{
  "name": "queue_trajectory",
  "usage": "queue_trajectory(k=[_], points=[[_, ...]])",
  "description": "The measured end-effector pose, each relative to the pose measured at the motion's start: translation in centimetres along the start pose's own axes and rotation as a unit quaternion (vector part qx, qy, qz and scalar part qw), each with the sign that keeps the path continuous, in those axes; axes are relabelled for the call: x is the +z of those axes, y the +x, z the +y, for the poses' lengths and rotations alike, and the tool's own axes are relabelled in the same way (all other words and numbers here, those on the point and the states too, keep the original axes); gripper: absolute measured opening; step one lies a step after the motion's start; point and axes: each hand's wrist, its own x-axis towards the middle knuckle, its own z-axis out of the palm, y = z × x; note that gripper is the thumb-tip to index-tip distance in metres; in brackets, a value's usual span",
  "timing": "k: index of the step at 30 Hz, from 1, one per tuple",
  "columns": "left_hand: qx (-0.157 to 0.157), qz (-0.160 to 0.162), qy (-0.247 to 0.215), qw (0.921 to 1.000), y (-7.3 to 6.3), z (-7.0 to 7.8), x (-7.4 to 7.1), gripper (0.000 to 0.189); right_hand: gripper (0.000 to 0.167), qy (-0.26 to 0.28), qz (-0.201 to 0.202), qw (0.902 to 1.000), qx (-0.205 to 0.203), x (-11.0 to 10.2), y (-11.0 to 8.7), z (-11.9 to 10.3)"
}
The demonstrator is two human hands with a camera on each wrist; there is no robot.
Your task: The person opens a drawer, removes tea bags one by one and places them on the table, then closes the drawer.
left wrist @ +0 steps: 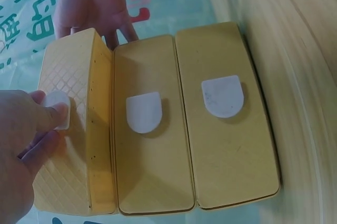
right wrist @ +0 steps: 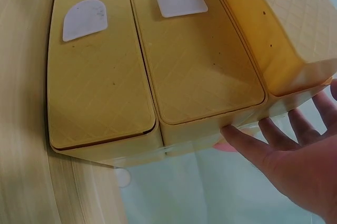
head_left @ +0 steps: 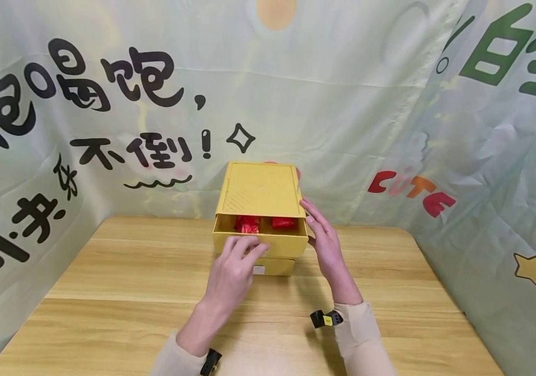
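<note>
Left hand (head_left: 231, 271) pinching knob (left wrist: 57, 100), right hand (head_left: 328, 250) beside drawers (left wrist: 154, 158) (touching)

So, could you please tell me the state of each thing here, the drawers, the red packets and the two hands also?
Cabinet: upright on the table.
Top drawer: pulled partly open.
Middle drawer: closed.
Bottom drawer: closed.
Red packets: lying inside the top drawer.
Left hand: pinching the top drawer's white handle.
Right hand: fingers against the cabinet's right side.
</note>
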Motion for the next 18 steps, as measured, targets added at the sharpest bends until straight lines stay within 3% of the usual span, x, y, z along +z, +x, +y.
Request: queue_trajectory(k=[18], points=[[0.016, -0.005, -0.001, 0.9999, -0.5, 1.3, -1.8, 0.033, 0.043, -0.005, -0.001, 1.0000, 0.000, 0.0, 0.0, -0.1]])
